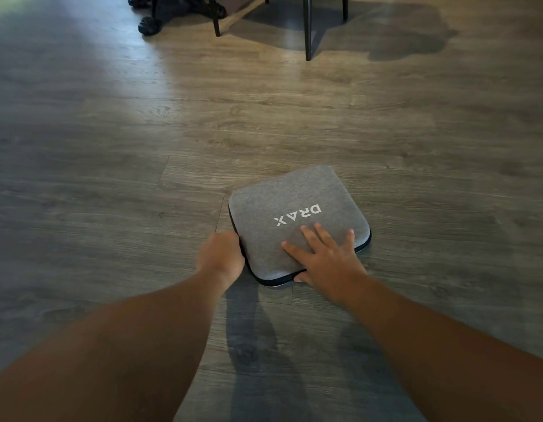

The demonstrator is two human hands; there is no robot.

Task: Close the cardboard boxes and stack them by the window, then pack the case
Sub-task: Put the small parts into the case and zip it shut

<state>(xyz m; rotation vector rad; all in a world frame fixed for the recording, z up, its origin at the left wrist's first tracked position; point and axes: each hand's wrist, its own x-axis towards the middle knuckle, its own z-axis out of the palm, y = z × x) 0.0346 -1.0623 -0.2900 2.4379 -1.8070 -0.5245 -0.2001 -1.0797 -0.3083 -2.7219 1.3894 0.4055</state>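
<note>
Head view: grey fabric case (pixel 297 220) flat on the wooden floor (pixel 111 178), lower centre of the frame, lid down. Right hand (pixel 325 257) spread wide on the lid's near right part, fingers straight and pressing, thumb tucked at the near edge. Left hand (pixel 221 254) curled against the case's near left corner, beside the dark zip line; fingertips hidden, so cannot tell whether pinching a zip pull or merely gripping the rim. Dark chair legs (pixel 308 32) at top centre, a black ornate furniture foot (pixel 150 25) at upper left.

Progress, as a judgement: no cardboard boxes anywhere in sight and no window either, so nothing here to confirm the closing and stacking; likely already dealt with, given the attention on the case. Case apparently in its last stage, lid shut and probably being zipped or pressed closed. Contents not visible.

Writing: "DRAX" in white capitals across the lid, upside down from this side. No other label legible.
</note>
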